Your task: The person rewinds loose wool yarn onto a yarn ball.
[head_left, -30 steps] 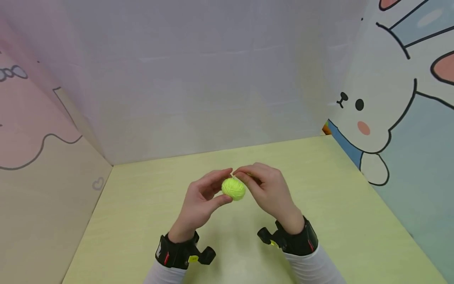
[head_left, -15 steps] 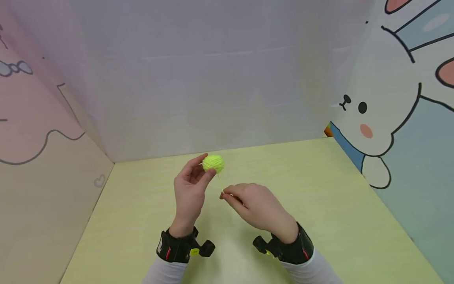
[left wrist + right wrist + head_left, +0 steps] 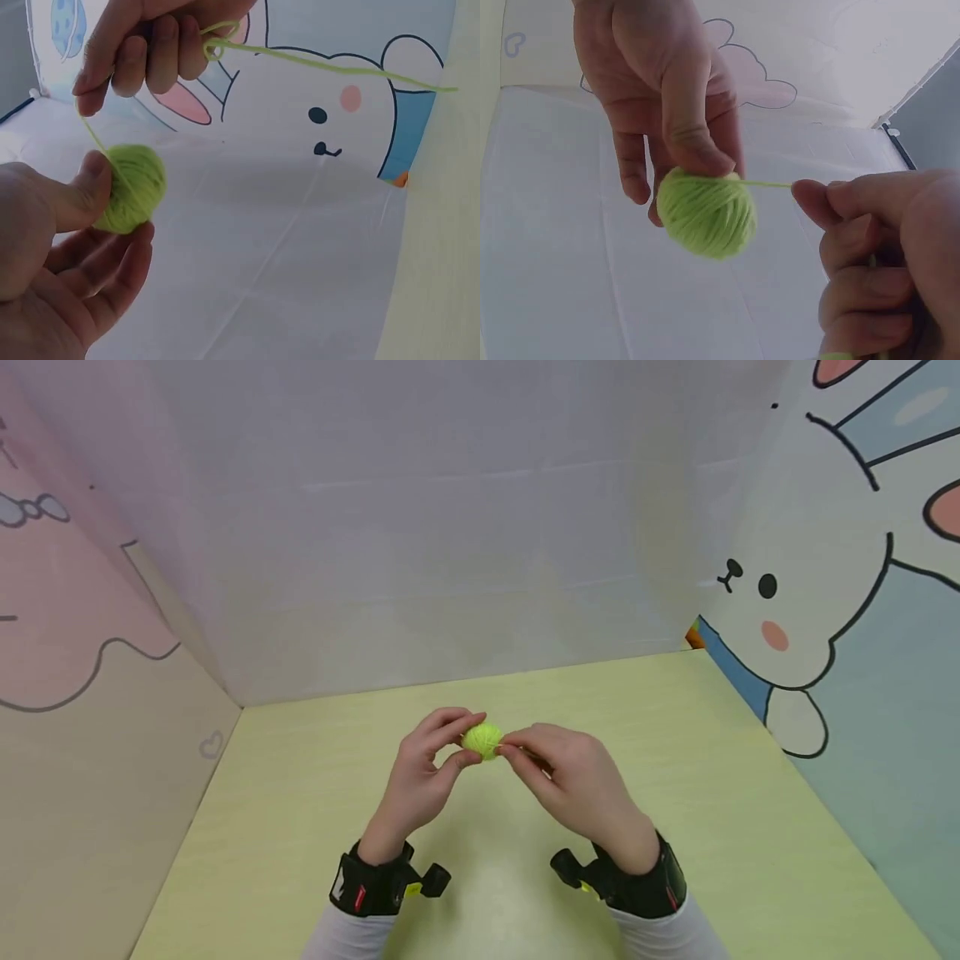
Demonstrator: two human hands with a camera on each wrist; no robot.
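Note:
My left hand pinches a small yellow-green ball of yarn between thumb and fingers, above the table. Close on its right, my right hand pinches the strand between thumb and forefinger, the other fingers curled in. In the right wrist view a short taut length of yarn runs from the ball to those fingertips. The left wrist view shows a loose yarn tail with a small loop trailing from the curled fingers of the right hand.
A pale yellow table lies under both hands. A whitish wall sheet stands behind it, with a printed rabbit on the right panel and a pink print on the left. Both wrists wear black camera straps.
The ball first rose to the left while the right hand drew the strand below it. Now the ball is back lower and rightward, with the right hand close at its right side.

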